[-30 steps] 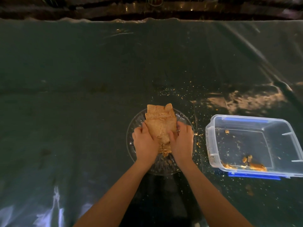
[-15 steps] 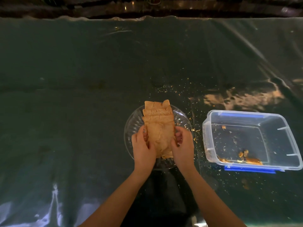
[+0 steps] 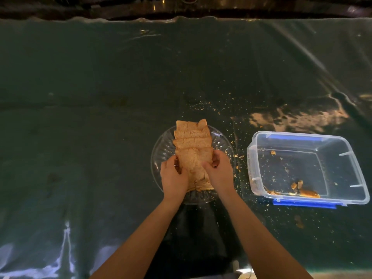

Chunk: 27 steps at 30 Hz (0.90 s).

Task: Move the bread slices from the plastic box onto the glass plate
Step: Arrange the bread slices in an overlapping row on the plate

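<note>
Head view: four bread slices (image 3: 192, 150) overlapping on one glass plate (image 3: 163, 150); both hands' fingers (image 3: 209, 166) grip nearest slice.

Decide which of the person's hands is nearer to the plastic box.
Right. The right hand grips the bread slices on the side facing the plastic box; the left hand grips their far side.

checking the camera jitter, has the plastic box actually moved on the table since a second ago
No. The plastic box sits the same way beside the glass plate.

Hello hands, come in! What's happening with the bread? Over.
Both hands grip bread slices over glass plate. Plastic box holds only scraps. Nothing blocking.
</note>
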### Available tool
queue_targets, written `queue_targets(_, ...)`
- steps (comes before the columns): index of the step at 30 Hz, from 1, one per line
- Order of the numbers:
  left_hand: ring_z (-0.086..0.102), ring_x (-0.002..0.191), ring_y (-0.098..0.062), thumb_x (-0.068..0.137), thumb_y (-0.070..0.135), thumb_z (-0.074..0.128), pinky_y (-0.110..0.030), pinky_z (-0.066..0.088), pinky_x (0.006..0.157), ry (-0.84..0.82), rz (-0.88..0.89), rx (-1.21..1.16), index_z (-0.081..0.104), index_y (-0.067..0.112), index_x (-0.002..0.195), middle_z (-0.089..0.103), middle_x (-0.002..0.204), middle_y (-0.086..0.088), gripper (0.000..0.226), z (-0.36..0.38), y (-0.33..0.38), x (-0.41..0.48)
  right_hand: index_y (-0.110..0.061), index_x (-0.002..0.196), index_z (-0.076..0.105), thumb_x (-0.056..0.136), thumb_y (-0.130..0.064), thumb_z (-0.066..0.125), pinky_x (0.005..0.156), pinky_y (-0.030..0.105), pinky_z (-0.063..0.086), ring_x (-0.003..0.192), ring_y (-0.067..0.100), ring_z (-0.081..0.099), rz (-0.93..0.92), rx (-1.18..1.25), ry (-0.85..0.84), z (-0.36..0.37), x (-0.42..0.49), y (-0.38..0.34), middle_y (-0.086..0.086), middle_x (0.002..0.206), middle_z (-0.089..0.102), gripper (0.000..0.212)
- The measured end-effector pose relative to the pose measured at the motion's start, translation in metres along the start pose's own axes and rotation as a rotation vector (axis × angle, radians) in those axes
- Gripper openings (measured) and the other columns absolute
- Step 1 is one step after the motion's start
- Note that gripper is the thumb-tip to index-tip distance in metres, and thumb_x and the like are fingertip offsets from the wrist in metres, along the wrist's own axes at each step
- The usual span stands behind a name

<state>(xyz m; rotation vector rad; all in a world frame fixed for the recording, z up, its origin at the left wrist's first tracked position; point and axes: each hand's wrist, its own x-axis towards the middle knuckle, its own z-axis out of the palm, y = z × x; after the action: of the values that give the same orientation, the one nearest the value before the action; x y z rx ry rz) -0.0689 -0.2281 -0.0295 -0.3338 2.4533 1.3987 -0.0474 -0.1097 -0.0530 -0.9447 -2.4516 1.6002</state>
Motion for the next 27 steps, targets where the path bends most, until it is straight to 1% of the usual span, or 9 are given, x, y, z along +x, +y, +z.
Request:
queue_targets(3,0.064,0.099,-0.023,0.089,0.021,0.057,-0.034,0.055,0.085,-0.025,0.001,-0.024,0.064,0.008,0.115,0.066,0.111,-0.012,0.03,-0.003,-0.001,-0.002,-0.008,0.12,0.056,0.08,-0.012,0.065,0.081,0.025,0.045,0.095,0.018,0.057,0.022,0.019,-0.019,-0.003,-0.003,0.002,0.007,0.11,0.061,0.041)
queue_targets(6,0.063,0.102,-0.019,0.088,0.021,0.059,-0.028,0.052,0.084,-0.046,0.004,-0.014,0.065,0.012,0.118,0.066,0.113,-0.008,0.032,-0.007,-0.006,-0.004,-0.008,0.117,0.058,0.081,-0.013,0.064,0.074,0.019,0.043,0.088,0.014,0.055,0.031,0.011,-0.03,-0.008,-0.008,0.007,0.005,0.104,0.061,0.037)
queue_targets(9,0.063,0.105,-0.022,0.088,0.021,0.059,-0.037,0.054,0.092,-0.082,-0.03,0.003,0.063,0.01,0.12,0.065,0.117,-0.012,0.034,-0.01,-0.009,-0.004,-0.009,0.114,0.059,0.083,-0.013,0.063,0.067,0.011,0.039,0.082,0.01,0.053,0.03,-0.01,-0.03,-0.007,-0.011,0.01,0.001,0.097,0.06,0.031)
queue_targets(12,0.061,0.11,-0.032,0.087,0.021,0.057,-0.049,0.051,0.097,-0.093,-0.035,0.035,0.059,0.006,0.122,0.063,0.118,-0.018,0.038,-0.012,-0.008,0.001,-0.011,0.103,0.061,0.083,-0.015,0.062,0.063,0.01,0.039,0.077,0.009,0.054,-0.033,-0.008,-0.012,-0.006,-0.009,0.005,-0.002,0.089,0.06,0.02)
queue_targets(15,0.059,0.115,-0.025,0.088,0.019,0.054,-0.045,0.051,0.099,-0.128,0.015,0.051,0.051,0.017,0.133,0.063,0.122,-0.008,0.045,-0.012,0.0,0.011,-0.016,0.1,0.058,0.083,-0.017,0.063,0.066,0.014,0.044,0.074,0.003,0.054,-0.057,0.037,0.01,-0.009,0.004,-0.003,-0.01,0.084,0.056,0.018)
queue_targets(19,0.051,0.127,-0.022,0.088,0.011,0.052,-0.033,0.045,0.1,-0.192,-0.042,-0.028,0.036,0.024,0.147,0.054,0.139,-0.002,0.063,-0.009,0.008,0.023,-0.016,0.126,0.05,0.082,-0.02,0.065,0.077,0.021,0.044,0.093,0.009,0.055,0.079,0.101,-0.138,-0.009,0.022,-0.013,-0.01,0.104,0.055,0.047)
queue_targets(22,0.049,0.129,-0.019,0.089,0.009,0.052,-0.027,0.04,0.096,-0.155,-0.028,-0.046,0.037,0.022,0.147,0.052,0.141,-0.001,0.061,-0.006,0.006,0.023,-0.014,0.128,0.049,0.079,-0.015,0.067,0.069,0.015,0.042,0.09,0.006,0.056,0.074,0.122,-0.14,-0.005,0.024,-0.016,-0.015,0.096,0.054,0.052)
queue_targets(25,0.049,0.129,-0.016,0.089,0.009,0.053,-0.026,0.039,0.099,-0.11,0.005,-0.038,0.039,0.023,0.146,0.052,0.143,0.0,0.061,-0.005,0.003,0.02,-0.015,0.134,0.043,0.079,-0.018,0.068,0.091,0.029,0.047,0.109,0.015,0.053,0.071,0.091,-0.094,-0.001,0.023,-0.012,-0.002,0.121,0.054,0.061)
queue_targets(27,0.049,0.13,-0.017,0.089,0.008,0.053,-0.033,0.041,0.109,-0.106,0.017,-0.031,0.039,0.022,0.146,0.052,0.143,0.0,0.061,-0.005,0.001,0.019,-0.016,0.136,0.04,0.08,-0.021,0.068,0.101,0.036,0.043,0.121,0.02,0.049,0.057,0.049,-0.076,0.001,0.02,-0.009,0.005,0.134,0.049,0.063)
